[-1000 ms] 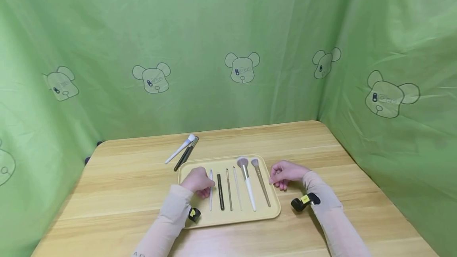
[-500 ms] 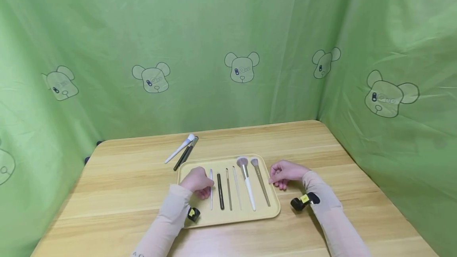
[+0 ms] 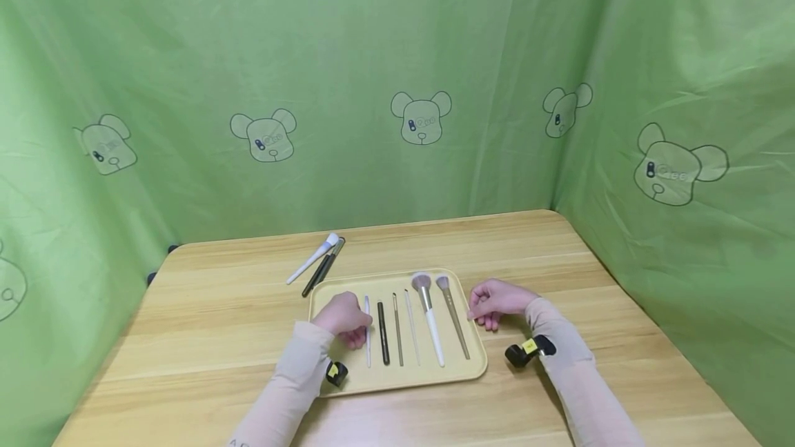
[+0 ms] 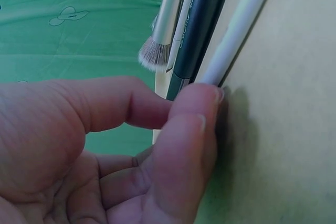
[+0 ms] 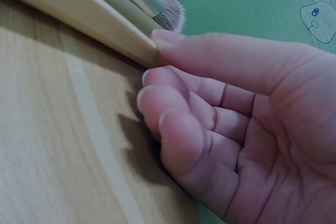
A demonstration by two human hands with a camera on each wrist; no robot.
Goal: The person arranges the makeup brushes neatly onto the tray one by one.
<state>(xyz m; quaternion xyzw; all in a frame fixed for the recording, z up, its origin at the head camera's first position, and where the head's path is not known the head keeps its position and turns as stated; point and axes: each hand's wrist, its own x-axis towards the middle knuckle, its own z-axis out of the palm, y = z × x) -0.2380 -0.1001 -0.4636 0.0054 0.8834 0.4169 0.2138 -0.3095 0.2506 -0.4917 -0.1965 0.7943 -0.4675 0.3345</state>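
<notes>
On the table lies a beige tray (image 3: pixel 428 379) with a row of makeup brushes. My left hand (image 3: pixel 341 314) reaches over the tray's left side. Its thumb and finger pinch a slim white makeup brush (image 4: pixel 239 30), the leftmost in the row; the pinched part is hidden by the fingertips. To its right lie a black pen-like stick (image 3: pixel 384 334), a thin brown brush (image 3: pixel 398 330), a thin white one (image 3: pixel 413 328), a large white-handled brush (image 3: pixel 433 326) and a gold-brown brush (image 3: pixel 456 323). My right hand (image 3: pixel 497 301) grips the tray's right rim between thumb and curled fingers.
Beyond the tray's far left corner, a white brush (image 3: pixel 313 259) lies partly over black-handled brushes (image 3: pixel 320 274) on the wooden table (image 3: pixel 205 336). Green curtains (image 3: pixel 348 54) with bear prints stand behind the table and along its sides.
The slim white brush at my left fingers has turned very slightly, its near end shifting right. Both hands, the tray and the other brushes stay put.
</notes>
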